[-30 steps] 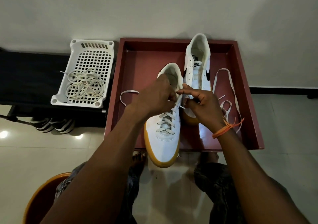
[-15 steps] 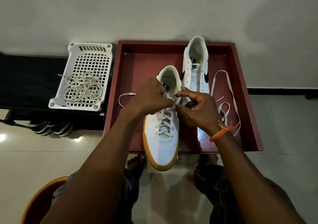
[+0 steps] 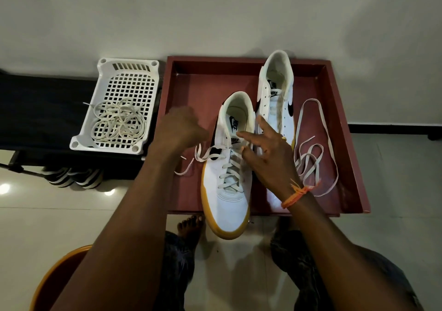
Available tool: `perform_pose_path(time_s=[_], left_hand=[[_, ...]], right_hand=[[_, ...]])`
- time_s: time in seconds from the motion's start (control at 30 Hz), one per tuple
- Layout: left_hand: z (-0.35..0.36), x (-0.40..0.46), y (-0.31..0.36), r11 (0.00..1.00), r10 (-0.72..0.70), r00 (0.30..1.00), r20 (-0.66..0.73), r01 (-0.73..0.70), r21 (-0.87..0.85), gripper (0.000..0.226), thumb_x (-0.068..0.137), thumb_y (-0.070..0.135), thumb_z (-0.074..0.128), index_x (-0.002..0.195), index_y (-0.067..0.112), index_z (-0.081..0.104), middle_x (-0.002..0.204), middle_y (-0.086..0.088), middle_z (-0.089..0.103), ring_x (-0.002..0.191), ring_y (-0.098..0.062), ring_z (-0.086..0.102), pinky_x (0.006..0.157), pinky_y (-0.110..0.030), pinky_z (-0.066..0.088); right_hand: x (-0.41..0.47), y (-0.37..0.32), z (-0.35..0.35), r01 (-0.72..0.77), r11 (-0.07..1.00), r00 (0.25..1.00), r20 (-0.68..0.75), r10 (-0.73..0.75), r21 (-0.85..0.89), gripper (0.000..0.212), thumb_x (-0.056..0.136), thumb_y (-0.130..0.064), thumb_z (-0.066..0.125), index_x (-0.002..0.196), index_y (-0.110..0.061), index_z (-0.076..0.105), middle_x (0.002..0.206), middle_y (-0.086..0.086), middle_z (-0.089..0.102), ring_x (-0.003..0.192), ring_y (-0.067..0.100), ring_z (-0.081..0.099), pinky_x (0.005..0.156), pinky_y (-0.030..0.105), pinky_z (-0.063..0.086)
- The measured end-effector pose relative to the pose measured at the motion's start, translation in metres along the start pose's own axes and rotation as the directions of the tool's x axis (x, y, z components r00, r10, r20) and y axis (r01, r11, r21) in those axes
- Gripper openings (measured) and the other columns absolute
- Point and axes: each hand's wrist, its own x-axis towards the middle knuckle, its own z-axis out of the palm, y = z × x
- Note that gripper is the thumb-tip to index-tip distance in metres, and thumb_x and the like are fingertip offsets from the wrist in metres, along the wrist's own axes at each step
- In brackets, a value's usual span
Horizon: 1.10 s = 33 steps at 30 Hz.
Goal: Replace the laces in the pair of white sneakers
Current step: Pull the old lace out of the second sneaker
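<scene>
Right hand (image 3: 267, 157) has its fingers spread loose over the tongue area of the near sneaker (image 3: 229, 177), fingertips touching the top of the lacing but not pinching anything I can make out. Left hand (image 3: 181, 129) is blurry, curled into a loose fist over the tray's left side; it might have the lace end (image 3: 203, 154) that runs out of the top eyelet, honestly can't tell. That sneaker's toe hangs over the front rim of the red tray (image 3: 346, 143). The 2nd sneaker (image 3: 277, 100) sits unlaced behind it, partly hidden by the right hand, with a loose lace (image 3: 318, 162) beside it. Left of the tray there's a white basket (image 3: 124, 105) holding old laces (image 3: 119, 124).
</scene>
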Motion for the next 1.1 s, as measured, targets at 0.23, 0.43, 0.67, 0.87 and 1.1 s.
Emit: perform_pose_path(time_s=[0.23,0.43,0.67,0.87,1.1], left_hand=[[0.020,-0.008,0.023,0.901,0.043,0.995,-0.087,-0.076,-0.426,0.050,0.068,0.029,0.089,0.103,0.005,0.062,0.084,-0.013,0.071,0.069,-0.029,0.072,0.063,-0.047,0.060],[0.022,-0.002,0.022,0.913,0.047,0.994,-0.096,-0.082,-0.400,0.035,0.068,0.019,0.088,0.092,0.005,0.066,0.082,-0.009,0.071,0.069,-0.022,0.071,0.067,-0.045,0.061],[0.021,-0.002,0.020,0.841,-0.015,1.000,-0.011,0.007,-0.541,0.031,0.070,0.003,0.082,0.095,0.001,0.064,0.079,-0.011,0.068,0.058,-0.020,0.071,0.058,-0.046,0.061],[0.022,0.002,0.021,0.846,0.002,1.000,-0.006,-0.005,-0.532,0.033,0.071,0.004,0.083,0.098,0.001,0.064,0.085,-0.013,0.069,0.061,-0.020,0.071,0.054,-0.033,0.061],[0.020,0.003,0.019,0.803,-0.040,0.998,0.043,0.057,-0.593,0.035,0.068,-0.002,0.082,0.098,-0.002,0.063,0.079,-0.012,0.067,0.054,-0.019,0.069,0.049,-0.030,0.059]], right_hand=[[-0.008,-0.010,0.013,0.084,0.977,0.996,0.007,-0.084,-0.198,0.011,0.082,-0.024,0.070,0.092,-0.020,0.070,0.153,0.012,0.037,0.115,0.037,0.058,0.085,0.051,0.051],[-0.013,-0.019,0.021,0.067,0.989,0.984,-0.158,-0.088,-0.133,0.027,0.087,-0.029,0.044,0.079,-0.009,0.060,0.135,0.007,0.039,0.092,0.002,0.057,0.077,0.025,0.046],[-0.018,-0.027,0.015,0.019,0.997,0.951,-0.310,0.005,0.074,0.012,0.083,-0.015,0.065,0.089,-0.006,0.069,0.127,0.013,0.044,0.118,-0.013,0.040,0.093,0.000,0.030],[-0.012,-0.015,0.035,0.043,0.986,0.983,-0.170,-0.071,-0.161,0.013,0.086,-0.019,0.070,0.097,-0.015,0.075,0.138,0.015,0.046,0.128,0.030,0.046,0.098,0.049,0.047],[-0.019,-0.023,0.012,-0.130,0.963,0.833,-0.501,0.235,0.235,0.012,0.075,-0.004,0.071,0.068,-0.013,0.072,0.110,0.007,0.051,0.097,-0.011,0.051,0.078,0.005,0.040]])
